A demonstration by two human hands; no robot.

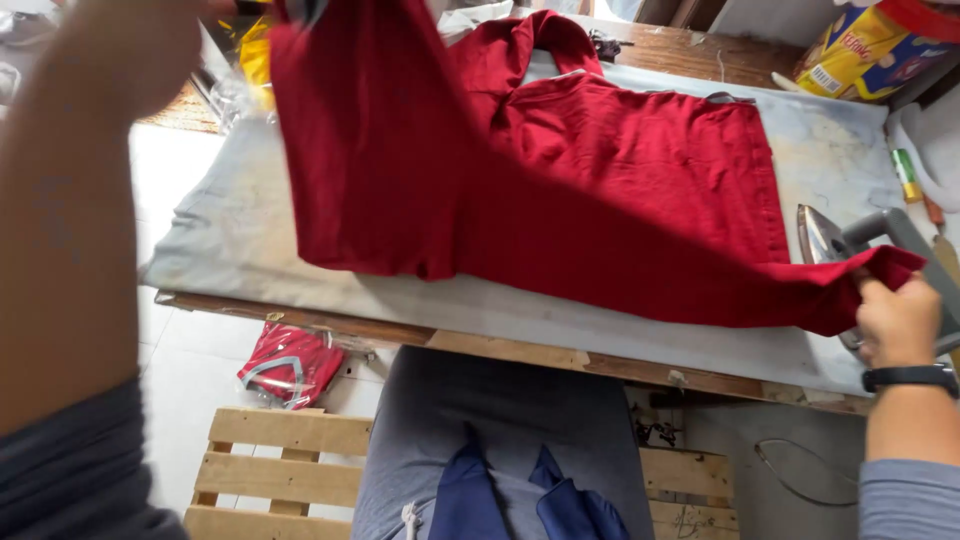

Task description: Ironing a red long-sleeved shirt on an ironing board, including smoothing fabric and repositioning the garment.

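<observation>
A dark red garment (620, 190) lies spread over the grey padded ironing table (240, 240). My right hand (897, 318), with a black wristband, is shut on the garment's right hem corner near the table's front right. My left hand (140, 45) is raised at the upper left, blurred, and lifts the garment's left side off the table; its grip on the cloth is cut off by the frame's top edge. An iron (835, 240) rests on the table just behind my right hand.
A wooden pallet (270, 470) lies on the floor under the table, with a packaged red garment (292, 362) beside it. A yellow bag (865, 50) stands at the back right. A white cord (925, 170) and small tools lie along the right edge.
</observation>
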